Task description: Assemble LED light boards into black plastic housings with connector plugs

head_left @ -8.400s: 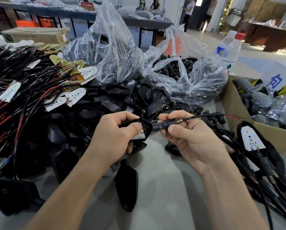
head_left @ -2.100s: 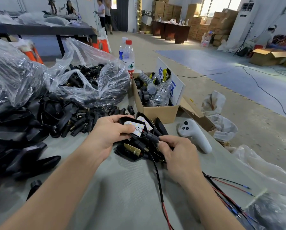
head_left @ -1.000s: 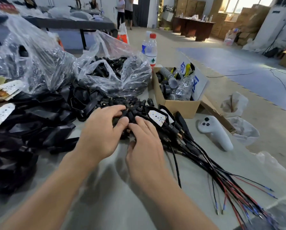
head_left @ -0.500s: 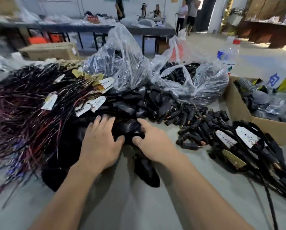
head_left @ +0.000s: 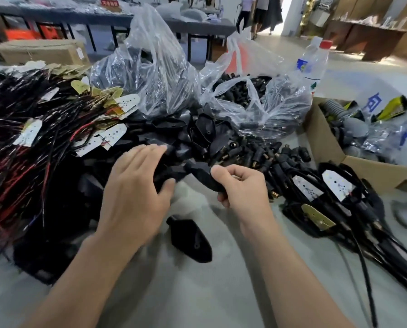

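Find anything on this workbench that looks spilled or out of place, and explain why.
Connector plugs lie scattered on the table beside their clear bag, as if spilled. One black housing lies alone, apart from the pile.

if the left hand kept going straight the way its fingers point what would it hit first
The left hand points away and slightly right, over the pile of black housings; going straight on it would likely push into those first, with the clear plastic bag behind. Depth is unclear.
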### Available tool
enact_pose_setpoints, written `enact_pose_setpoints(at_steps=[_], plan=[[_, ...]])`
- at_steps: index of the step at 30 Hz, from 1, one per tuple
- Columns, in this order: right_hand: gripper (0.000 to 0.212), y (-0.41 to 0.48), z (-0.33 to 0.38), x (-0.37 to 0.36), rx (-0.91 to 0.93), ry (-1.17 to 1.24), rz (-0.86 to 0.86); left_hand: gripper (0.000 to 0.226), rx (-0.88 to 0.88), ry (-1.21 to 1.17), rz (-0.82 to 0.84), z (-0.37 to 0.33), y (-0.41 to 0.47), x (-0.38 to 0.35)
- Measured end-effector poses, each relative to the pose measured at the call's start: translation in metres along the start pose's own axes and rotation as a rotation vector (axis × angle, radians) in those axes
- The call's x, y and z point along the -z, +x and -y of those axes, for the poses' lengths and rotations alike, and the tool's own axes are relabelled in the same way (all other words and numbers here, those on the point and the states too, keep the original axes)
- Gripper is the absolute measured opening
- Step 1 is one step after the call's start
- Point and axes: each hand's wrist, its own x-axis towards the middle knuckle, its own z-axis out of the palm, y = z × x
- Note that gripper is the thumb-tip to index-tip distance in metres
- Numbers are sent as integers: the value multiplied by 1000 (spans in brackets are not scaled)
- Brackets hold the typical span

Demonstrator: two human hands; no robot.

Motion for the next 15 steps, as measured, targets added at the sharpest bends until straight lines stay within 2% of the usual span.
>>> enact_pose_setpoints(at_steps=[2,5,9,12,15], plan=[[40,-4,-1,-2,13,-13,6,66,-91,-120,78,-31,-5,-7],[55,-7,0,1,21,15,-58,69,-136,-190,185,-65,-5,-26],[52,-15,-2,18,-56,179,-110,47,-115,-270,150,-81,0,-40],[48,-24,-7,25,18,40,-125,28,-54,-230,111,-77,-6,-43],[39,-31,-10,24,83,-105,-152,30,-35,-167,75,-65,-13,-37]])
